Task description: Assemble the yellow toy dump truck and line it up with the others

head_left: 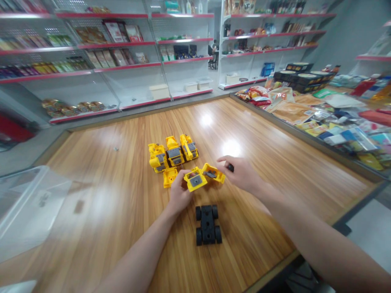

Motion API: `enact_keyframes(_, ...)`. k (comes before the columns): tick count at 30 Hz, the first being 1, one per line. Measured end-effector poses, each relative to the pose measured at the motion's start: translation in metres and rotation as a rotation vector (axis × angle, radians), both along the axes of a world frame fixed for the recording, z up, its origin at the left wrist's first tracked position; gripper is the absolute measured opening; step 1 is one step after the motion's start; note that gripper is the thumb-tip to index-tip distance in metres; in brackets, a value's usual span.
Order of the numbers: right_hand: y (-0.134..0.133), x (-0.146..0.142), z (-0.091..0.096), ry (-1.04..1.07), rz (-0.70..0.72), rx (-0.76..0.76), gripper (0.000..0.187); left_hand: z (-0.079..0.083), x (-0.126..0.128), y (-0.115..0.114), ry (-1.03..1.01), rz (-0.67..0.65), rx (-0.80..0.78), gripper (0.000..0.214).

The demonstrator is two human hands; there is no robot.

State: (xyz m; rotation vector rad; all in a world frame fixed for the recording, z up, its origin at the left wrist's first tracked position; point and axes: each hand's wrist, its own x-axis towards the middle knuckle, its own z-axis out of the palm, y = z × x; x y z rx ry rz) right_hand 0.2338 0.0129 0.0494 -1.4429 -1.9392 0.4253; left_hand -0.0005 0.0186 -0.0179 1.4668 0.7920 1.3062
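Observation:
My left hand point(181, 191) is closed on a yellow toy truck cab part point(195, 180) with a grey panel. Just right of that part is a yellow toy truck bed point(217, 176) with grey inside; whether the two are joined I cannot tell. Close to the bed, my right hand point(240, 173) is closed around a small black piece point(229, 167), mostly hidden by the fingers. A black toy chassis with four wheels point(208, 224) lies on the table nearer me. Another yellow toy part point(170, 177) rests left of my left hand.
Three yellow toy construction trucks point(174, 154) stand together beyond my left hand on the wooden table point(122, 195). A clear plastic bin point(33, 207) is at the left edge. Packaged goods point(293, 112) cover the adjoining surface at right. Stocked shelves point(128, 67) line the back.

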Motion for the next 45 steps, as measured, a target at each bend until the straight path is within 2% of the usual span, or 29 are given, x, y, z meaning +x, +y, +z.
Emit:
enact_keyframes(2, 0.009, 0.021, 0.001, -0.121, -0.158, -0.034, 0.026, 0.005, 0.001, 0.001, -0.191, -0.090, -0.142, 0.029)
enact_keyframes(4, 0.016, 0.037, -0.003, -0.214, -0.211, -0.140, 0.024, 0.011, 0.001, 0.002, -0.312, -0.141, -0.237, 0.031)
enact_keyframes(7, 0.016, 0.039, -0.010, -0.236, -0.143, -0.194, 0.020, 0.019, -0.001, 0.002, -0.398, -0.193, -0.323, 0.037)
enact_keyframes(11, 0.007, 0.013, -0.016, -0.139, -0.061, -0.089, 0.023, 0.022, -0.007, 0.002, -0.467, -0.256, -0.353, 0.050)
enact_keyframes(16, -0.001, -0.013, -0.020, -0.127, 0.060, -0.030, 0.032, 0.026, -0.011, 0.001, -0.431, -0.306, -0.331, 0.050)
enact_keyframes(21, -0.004, -0.023, -0.029, -0.177, 0.056, -0.015, 0.018, 0.030, -0.007, 0.002, -0.423, -0.319, -0.394, 0.042)
enact_keyframes(25, -0.002, -0.026, -0.033, -0.160, 0.042, -0.002, 0.013, 0.027, -0.002, 0.001, -0.386, -0.323, -0.366, 0.037)
enact_keyframes(28, -0.001, -0.025, -0.028, -0.093, 0.001, 0.046, 0.014, 0.022, 0.000, 0.001, -0.348, -0.265, -0.320, 0.046)
enact_keyframes(33, -0.004, -0.019, -0.008, 0.152, -0.130, 0.086, 0.016, 0.013, 0.003, 0.000, -0.220, -0.147, -0.304, 0.067)
enact_keyframes(36, -0.006, -0.019, -0.001, 0.355, -0.128, 0.004, 0.022, 0.008, 0.005, 0.000, -0.142, -0.158, -0.283, 0.067)
enact_keyframes(38, -0.006, -0.021, 0.000, 0.529, -0.059, -0.133, 0.025, 0.007, 0.006, 0.000, -0.129, -0.172, -0.262, 0.067)
enact_keyframes(42, -0.007, -0.029, -0.005, 0.852, 0.073, -0.507, 0.030, 0.008, 0.007, -0.001, -0.127, -0.226, -0.264, 0.070)
enact_keyframes(45, -0.010, -0.033, -0.007, 0.950, 0.112, -0.618, 0.032, 0.008, 0.007, -0.002, -0.103, -0.248, -0.271, 0.072)
